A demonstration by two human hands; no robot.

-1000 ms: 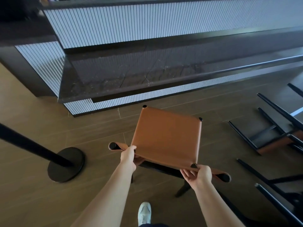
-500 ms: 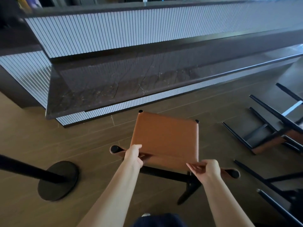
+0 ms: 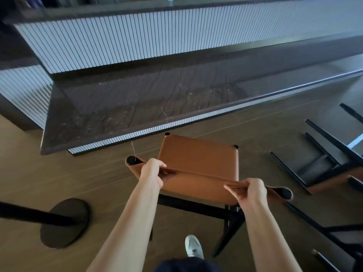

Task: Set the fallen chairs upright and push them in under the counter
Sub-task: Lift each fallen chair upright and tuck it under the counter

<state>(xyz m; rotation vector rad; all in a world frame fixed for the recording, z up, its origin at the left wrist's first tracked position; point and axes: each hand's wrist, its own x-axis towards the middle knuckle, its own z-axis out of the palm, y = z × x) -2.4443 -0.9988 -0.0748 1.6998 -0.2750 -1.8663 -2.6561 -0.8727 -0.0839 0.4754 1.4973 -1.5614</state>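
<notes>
An upright chair with a tan leather seat (image 3: 198,156) and black legs stands on the floor just in front of the dark marble counter (image 3: 137,107). My left hand (image 3: 152,172) grips the left end of its low leather backrest. My right hand (image 3: 250,190) pinches the backrest near its right end. A second chair (image 3: 332,165) lies on its side to the right, legs pointing toward the counter. Black legs of a third fallen chair (image 3: 334,230) show at the lower right.
A black stanchion post with a round base (image 3: 64,222) stands on the wooden floor at the lower left. The counter has a ribbed white front (image 3: 157,38) and an overhanging top. My white shoe (image 3: 193,246) is behind the chair.
The chair has moved closer to the counter with both hands on its backrest. My view has moved forward with it, and my foot has stepped up behind the chair.
</notes>
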